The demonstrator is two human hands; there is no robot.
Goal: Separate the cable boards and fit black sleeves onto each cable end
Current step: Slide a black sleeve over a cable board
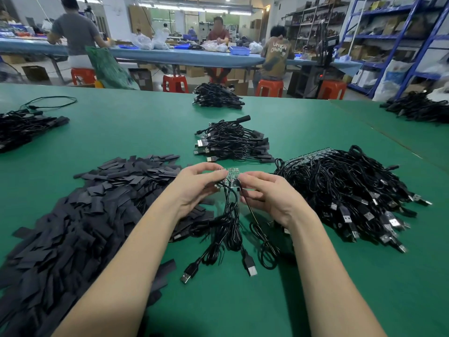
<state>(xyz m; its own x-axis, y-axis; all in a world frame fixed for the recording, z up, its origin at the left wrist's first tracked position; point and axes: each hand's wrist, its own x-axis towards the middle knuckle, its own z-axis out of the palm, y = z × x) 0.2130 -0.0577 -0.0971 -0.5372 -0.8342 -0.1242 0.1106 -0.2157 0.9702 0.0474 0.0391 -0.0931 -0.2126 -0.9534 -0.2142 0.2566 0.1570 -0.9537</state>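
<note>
- Green worktop (315, 276) in a busy assembly hall; other workers sit at a blue bench behind, shelving on the right.
- We hold a small strip of joined cable boards (230, 175) just above the worktop, centre of view, between the sleeve heap and the raw stock.
- Left hand (194, 188): fingers curled, pinching the strip's left part. Right hand (269, 194): fingers curled, pinching its right part. Both closed on the boards, thumbs near the middle; looks like a snap-apart grip.
- Strip's long axis runs left-right across our view, component face roughly up and toward us. Pin edge points away; cables (230, 229) leave the near edge and hang toward us, USB plugs (251, 269) lying on the worktop.
- Risks as we judge them:
  - Bending off the score line could crack a board or lift solder joints where the cables attach.
  - Hanging cables are looped together; pulling the halves apart may tangle them or strain a joint.
  - One thin lead crosses under the right hand; it could get trapped in the snap.
- Black sleeves (73, 227) heaped on the left, touching our left forearm; a sweep could scatter them.
- Unprocessed cable pile (352, 190) on the right; sleeved bundle (233, 142) just beyond the hands. Mixing the two would hide unfinished ends.
</note>
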